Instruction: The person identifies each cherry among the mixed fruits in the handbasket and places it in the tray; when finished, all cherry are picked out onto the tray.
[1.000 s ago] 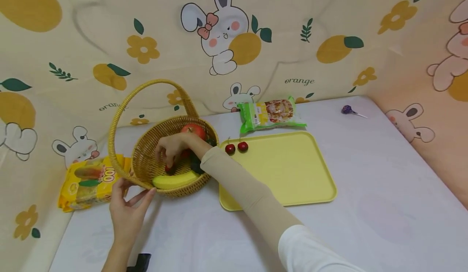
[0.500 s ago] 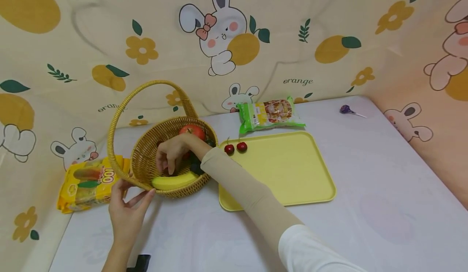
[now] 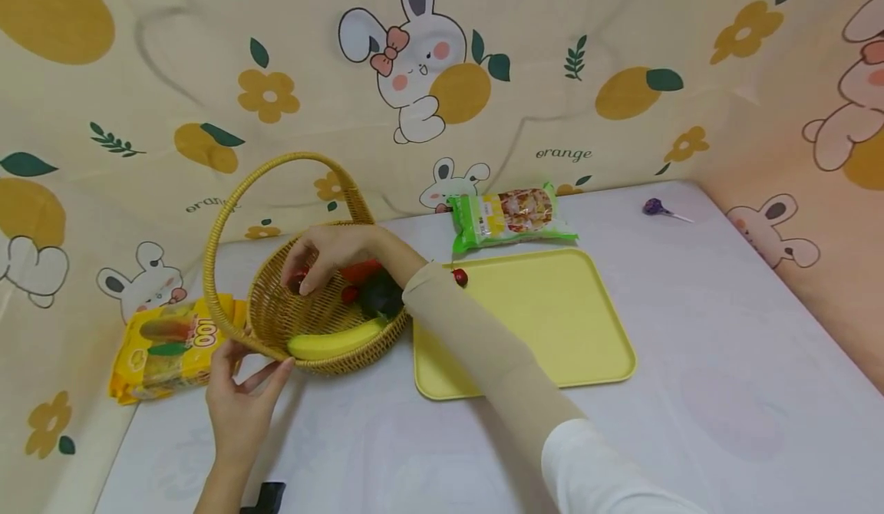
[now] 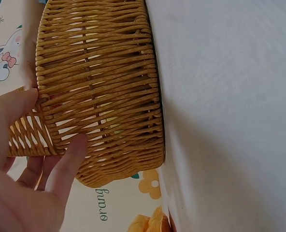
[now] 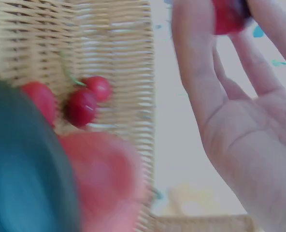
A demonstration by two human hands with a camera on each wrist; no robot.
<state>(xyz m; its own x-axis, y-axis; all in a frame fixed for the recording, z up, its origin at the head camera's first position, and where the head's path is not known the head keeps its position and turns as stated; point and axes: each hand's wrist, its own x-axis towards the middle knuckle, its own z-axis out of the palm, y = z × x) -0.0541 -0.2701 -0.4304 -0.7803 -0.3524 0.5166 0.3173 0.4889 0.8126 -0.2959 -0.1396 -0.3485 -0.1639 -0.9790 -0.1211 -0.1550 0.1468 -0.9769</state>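
Observation:
My right hand (image 3: 334, 252) pinches a cherry (image 5: 228, 18) between thumb and fingers, above the inside of the wicker basket (image 3: 276, 307). My left hand (image 3: 242, 399) grips the basket's near rim at the foot of the handle; the left wrist view shows fingers of this left hand (image 4: 32, 183) around the woven handle base. In the basket lie a banana (image 3: 338, 343), a dark rounded thing (image 3: 382, 294), a large red fruit (image 5: 104, 179) and several cherries (image 5: 81, 106). The large fruit is partly covered by my right forearm in the head view.
A yellow tray (image 3: 545, 322) lies right of the basket, with a cherry (image 3: 460, 277) visible at its far edge beside my sleeve. Behind it rests a green snack bag (image 3: 518, 216). A lollipop (image 3: 654, 207) is far right, a yellow package (image 3: 173, 345) left.
My right hand has risen from the basket's bottom toward its far side, bringing up the cherry. One tray cherry is now hidden by my arm. My left hand stays put.

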